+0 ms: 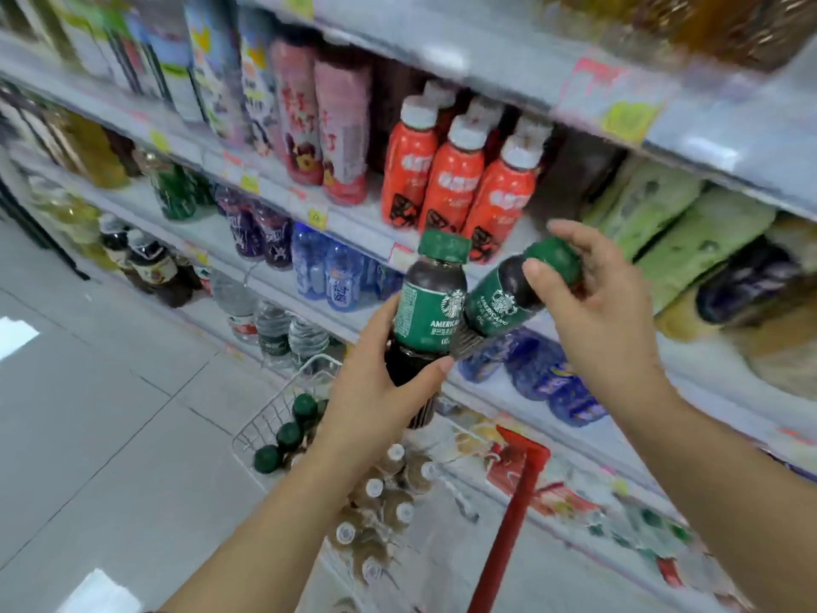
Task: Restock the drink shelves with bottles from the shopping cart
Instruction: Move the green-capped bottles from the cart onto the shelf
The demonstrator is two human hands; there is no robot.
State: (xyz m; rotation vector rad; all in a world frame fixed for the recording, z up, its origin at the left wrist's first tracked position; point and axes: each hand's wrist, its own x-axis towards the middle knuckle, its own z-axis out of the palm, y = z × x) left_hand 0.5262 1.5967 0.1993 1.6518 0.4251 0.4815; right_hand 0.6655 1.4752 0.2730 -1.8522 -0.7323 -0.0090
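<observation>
My left hand (376,382) grips the lower body of a dark coffee bottle (431,311) with a green label and green cap, held upright in front of the shelves. My right hand (592,298) holds a second, identical green-capped coffee bottle (504,303) by its cap end, tilted with the cap pointing up and to the right toward the shelf. The two bottles touch at their labels. Below my hands the wire shopping cart (269,418) holds more green-capped bottles (289,435) and several white-capped brown bottles (389,497).
The shelf (353,223) behind carries red bottles with white caps (446,183), pink bottles (340,134) and green packs (689,241) at right. Blue bottles (327,272) and water bottles sit lower. The cart's red handle (513,519) runs beneath my right arm. Grey tiled floor lies left.
</observation>
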